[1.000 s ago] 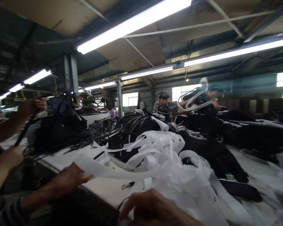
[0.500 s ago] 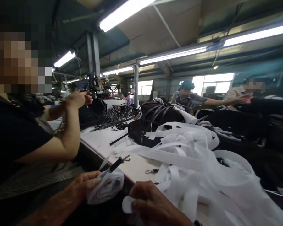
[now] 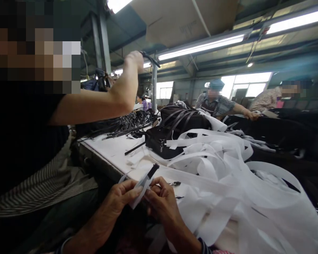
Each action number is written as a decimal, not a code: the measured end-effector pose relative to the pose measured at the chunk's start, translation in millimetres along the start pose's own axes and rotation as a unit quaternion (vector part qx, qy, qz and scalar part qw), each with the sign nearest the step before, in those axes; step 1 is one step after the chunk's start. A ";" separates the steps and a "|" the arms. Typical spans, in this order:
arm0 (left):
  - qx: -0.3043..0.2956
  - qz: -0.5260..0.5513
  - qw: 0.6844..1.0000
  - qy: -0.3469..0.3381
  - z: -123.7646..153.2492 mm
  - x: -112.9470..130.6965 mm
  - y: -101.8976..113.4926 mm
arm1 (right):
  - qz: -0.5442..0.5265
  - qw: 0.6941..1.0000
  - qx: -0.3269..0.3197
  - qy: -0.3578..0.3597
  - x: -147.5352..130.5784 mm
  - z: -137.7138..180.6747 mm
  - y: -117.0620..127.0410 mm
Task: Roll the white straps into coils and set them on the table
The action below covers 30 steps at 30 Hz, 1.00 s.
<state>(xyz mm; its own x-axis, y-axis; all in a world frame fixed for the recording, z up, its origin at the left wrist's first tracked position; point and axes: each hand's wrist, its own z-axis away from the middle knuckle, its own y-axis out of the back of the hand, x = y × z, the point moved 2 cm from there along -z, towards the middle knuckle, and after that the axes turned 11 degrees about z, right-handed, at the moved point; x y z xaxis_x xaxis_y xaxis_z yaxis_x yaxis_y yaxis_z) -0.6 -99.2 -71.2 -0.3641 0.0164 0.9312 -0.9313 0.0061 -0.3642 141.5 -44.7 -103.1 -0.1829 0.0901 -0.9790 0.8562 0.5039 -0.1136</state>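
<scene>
My left hand (image 3: 127,193) is closed, pinching a white fabric strip (image 3: 137,199) together with a short black strap (image 3: 153,171) that sticks up beyond the fingers. Right beside it, my right hand (image 3: 162,197) is closed too, its thumb and fingers gripping the edge of the same white strip. Both hands are held at the table's near edge. Just past my right fingers, a dark-ended snap hook (image 3: 175,183) lies on the table, partly hidden.
Long white strips (image 3: 217,169) are heaped over the table (image 3: 108,148) on the right. Behind them sit black bags (image 3: 164,143) and a pile of black straps (image 3: 132,121). At left, a co-worker's raised arm (image 3: 122,91) reaches across. Two more people work at the back right.
My right hand has moved up and left to meet my left hand at the strip. The white roll below my left hand is out of sight. The near co-worker's arm has risen with a dark strap.
</scene>
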 end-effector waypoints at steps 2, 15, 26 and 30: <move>0.028 -0.019 0.999 -0.006 -4.8 1.2 -2.1 | 0.030 0.999 -0.032 -0.018 1.0 2.9 3.9; -0.009 -0.139 0.987 -0.076 -29.7 11.5 -17.0 | 0.058 0.993 -0.047 -0.093 -12.1 -1.8 33.7; 0.032 -0.302 0.943 -0.137 -55.8 -0.9 -12.8 | 0.082 0.997 -0.004 0.004 3.5 -7.3 43.3; 0.058 -0.421 0.880 -0.211 -70.6 -7.1 -9.1 | 0.134 0.990 0.016 0.032 -1.3 1.3 53.6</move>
<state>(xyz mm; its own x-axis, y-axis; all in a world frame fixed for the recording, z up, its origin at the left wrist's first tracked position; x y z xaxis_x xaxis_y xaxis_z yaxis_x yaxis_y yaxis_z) 11.3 -28.8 -75.5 0.5062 -0.3186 0.8014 -0.8594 -0.2645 0.4377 188.2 -19.0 -108.2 0.0236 0.2716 -0.9621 0.8928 0.4274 0.1425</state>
